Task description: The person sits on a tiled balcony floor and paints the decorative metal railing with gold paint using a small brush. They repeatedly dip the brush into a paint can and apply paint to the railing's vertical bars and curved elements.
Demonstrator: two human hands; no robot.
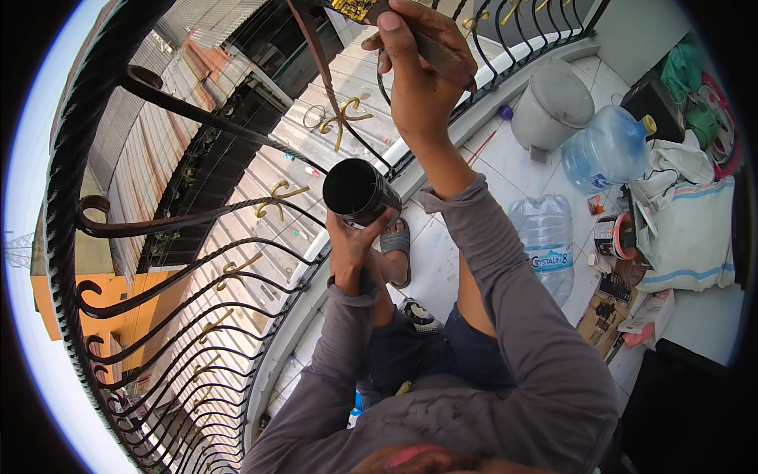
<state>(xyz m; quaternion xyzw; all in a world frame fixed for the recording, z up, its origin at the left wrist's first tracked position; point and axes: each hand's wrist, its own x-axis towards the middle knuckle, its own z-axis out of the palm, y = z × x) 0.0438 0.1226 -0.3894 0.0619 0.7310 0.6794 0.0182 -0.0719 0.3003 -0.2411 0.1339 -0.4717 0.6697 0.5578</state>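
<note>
My left hand (351, 243) is wrapped round the lower side of a round black paint can (377, 196), its mouth turned up and its inside dark. Higher up, my right hand (426, 103) grips a dark-stained paintbrush (444, 62) against its palm. A yellow patch with black smears shows at the brush's far end, and the bristle tips are not clear at the top edge. Both hands are beside a curved wrought-iron railing (178, 227), mostly black with gold-coloured ornaments (341, 122). One bar (314, 51) near the brush looks reddish brown.
A grey bucket (553, 103), a big blue water jug (604, 146) and a clear plastic bottle (545, 237) stand or lie on white tiles to the right. Beyond them are a folded white cloth (691, 233), a small tub (612, 235) and cardboard (604, 316). Metal roofs lie past the railing.
</note>
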